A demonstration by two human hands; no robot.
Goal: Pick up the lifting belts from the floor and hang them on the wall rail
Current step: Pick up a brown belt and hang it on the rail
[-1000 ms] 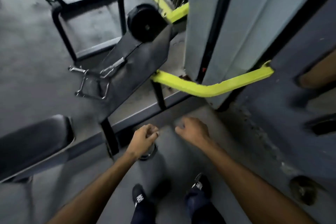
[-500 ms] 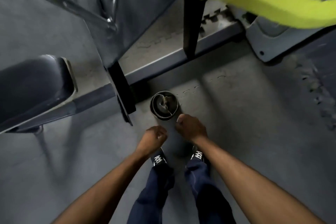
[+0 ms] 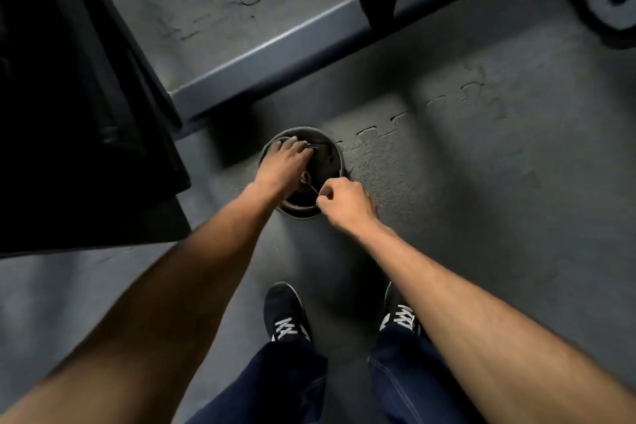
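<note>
- Both hands have come down onto the coiled belt (image 3: 335, 157), which stands on the floor mat (image 3: 447, 148) beside a dark bench (image 3: 69, 113).
- Across its top lies the left hand (image 3: 283, 165), grasp unclear; the right hand (image 3: 344, 205) pinches a thin metal prong (image 3: 311, 188) at the near rim.

One wide-angle head-worn camera looks steeply down from close above the left hand (image 3: 283, 167) and right hand (image 3: 345, 205) toward the floor mat (image 3: 481, 189).

A gym — puzzle-edged floor mats (image 3: 447, 134), padded bench (image 3: 86, 96), steel machine frame (image 3: 275, 45).
</note>
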